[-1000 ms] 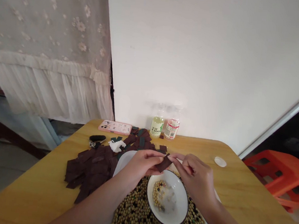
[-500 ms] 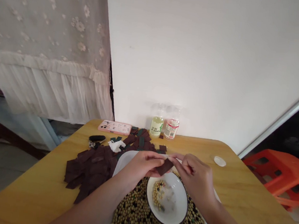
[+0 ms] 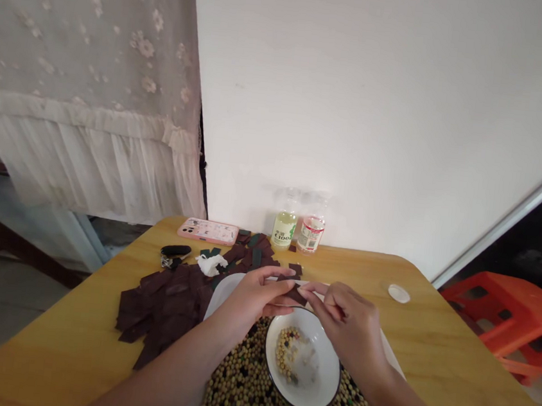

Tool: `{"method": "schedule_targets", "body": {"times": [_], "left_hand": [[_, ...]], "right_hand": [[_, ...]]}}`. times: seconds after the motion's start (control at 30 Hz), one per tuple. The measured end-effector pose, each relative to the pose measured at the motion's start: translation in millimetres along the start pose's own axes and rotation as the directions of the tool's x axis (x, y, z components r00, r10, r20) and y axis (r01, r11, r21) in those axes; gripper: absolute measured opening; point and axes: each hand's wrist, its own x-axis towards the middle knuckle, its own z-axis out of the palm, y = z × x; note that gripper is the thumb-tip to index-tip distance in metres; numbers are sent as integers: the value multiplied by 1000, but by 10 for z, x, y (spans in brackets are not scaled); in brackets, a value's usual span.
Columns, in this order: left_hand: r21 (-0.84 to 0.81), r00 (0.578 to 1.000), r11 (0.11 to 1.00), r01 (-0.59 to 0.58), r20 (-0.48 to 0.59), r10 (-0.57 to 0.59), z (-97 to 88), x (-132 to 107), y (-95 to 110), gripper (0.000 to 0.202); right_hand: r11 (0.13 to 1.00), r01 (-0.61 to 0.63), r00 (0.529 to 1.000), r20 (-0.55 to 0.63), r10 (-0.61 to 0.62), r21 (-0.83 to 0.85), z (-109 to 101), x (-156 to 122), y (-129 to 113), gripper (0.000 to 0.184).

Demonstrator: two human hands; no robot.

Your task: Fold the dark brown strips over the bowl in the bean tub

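Note:
My left hand [image 3: 254,295] and my right hand [image 3: 348,321] meet above a white bowl [image 3: 325,380], both pinching a small dark brown packet [image 3: 296,291] between fingertips. The bowl has a dark rim and holds a few pale beans [image 3: 287,353]. It rests on a heap of mixed beans [image 3: 241,397] that fills a white tray [image 3: 224,288]. A pile of the same brown packets [image 3: 168,299] lies on the wooden table [image 3: 434,349] to the left of my left hand.
At the table's back stand two small bottles [image 3: 297,228], with a pink phone [image 3: 209,230], a black key fob [image 3: 175,252] and crumpled white paper [image 3: 211,263] to their left. A white cap [image 3: 398,293] lies at right. An orange stool [image 3: 510,318] stands beyond the table.
Both hands have kept hold of the brown packet and turned it from a tilted, hanging pose to lying flatter between the fingertips. My right hand has shifted slightly left.

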Motion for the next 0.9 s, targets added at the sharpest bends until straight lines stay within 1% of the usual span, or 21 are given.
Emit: {"method": "schedule_targets", "body": {"times": [0.13, 0.27, 0.37, 0.5, 0.63, 0.77, 0.9], "left_hand": [[-26, 999, 999, -38, 15, 39, -28, 16, -29, 30], [-40, 999, 999, -7, 34, 9, -29, 29, -29, 26], [-98, 999, 995, 13, 53, -8, -9, 27, -7, 19], [-188, 998, 982, 23, 64, -11, 20, 11, 8, 3], [-132, 999, 990, 48, 20, -46, 30, 8, 1, 5], [-49, 1000, 999, 18, -20, -19, 21, 12, -8, 8], [22, 999, 999, 31, -32, -30, 14, 1, -8, 12]], "right_hand": [[998, 61, 998, 35, -61, -19, 29, -8, -62, 43], [995, 86, 996, 40, -83, -56, 38, 0, -98, 43], [997, 67, 997, 28, -65, -48, 34, 8, -84, 43], [1000, 2, 1000, 12, -2, -3, 33, 3, -33, 42], [1000, 5, 1000, 16, -5, -8, 36, -4, -17, 42], [998, 34, 999, 42, -32, -54, 39, -2, -53, 42], [994, 77, 995, 61, -73, -74, 22, 15, -60, 41]]}}
